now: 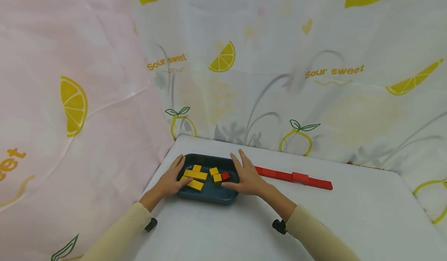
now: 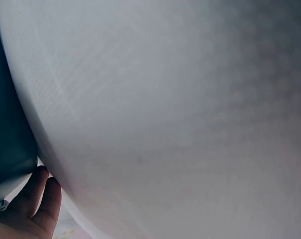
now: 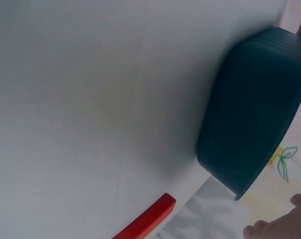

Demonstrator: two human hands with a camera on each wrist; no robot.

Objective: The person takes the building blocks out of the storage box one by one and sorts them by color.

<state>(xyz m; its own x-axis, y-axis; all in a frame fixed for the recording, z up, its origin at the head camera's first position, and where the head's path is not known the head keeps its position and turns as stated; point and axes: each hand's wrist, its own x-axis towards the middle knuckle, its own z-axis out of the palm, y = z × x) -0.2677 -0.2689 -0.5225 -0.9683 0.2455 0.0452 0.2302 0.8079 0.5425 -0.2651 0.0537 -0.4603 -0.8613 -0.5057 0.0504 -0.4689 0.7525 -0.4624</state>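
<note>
A dark blue-green tray (image 1: 213, 201) stands on the white table, holding long yellow blocks (image 1: 195, 175), small yellow cubes (image 1: 217, 178) and one red cube (image 1: 225, 175). At its left end my left hand (image 1: 169, 181) grips the rim, thumb inside over a yellow block and fingers along the outer side. In the left wrist view, two fingertips (image 2: 50, 199) lie against the tray's outer wall (image 2: 8, 119). My right hand (image 1: 248, 178) is spread at the right end, thumb above the tray's inside. The right wrist view shows its fingers (image 3: 284, 224) apart from the tray wall (image 3: 254, 104).
A line of red blocks (image 1: 284, 175) lies end to end on the table, right of the tray, one piece slightly offset. Lemon-printed cloth (image 1: 244, 78) hangs behind the table's back edge, and pinkish cloth (image 1: 104, 144) along the left side.
</note>
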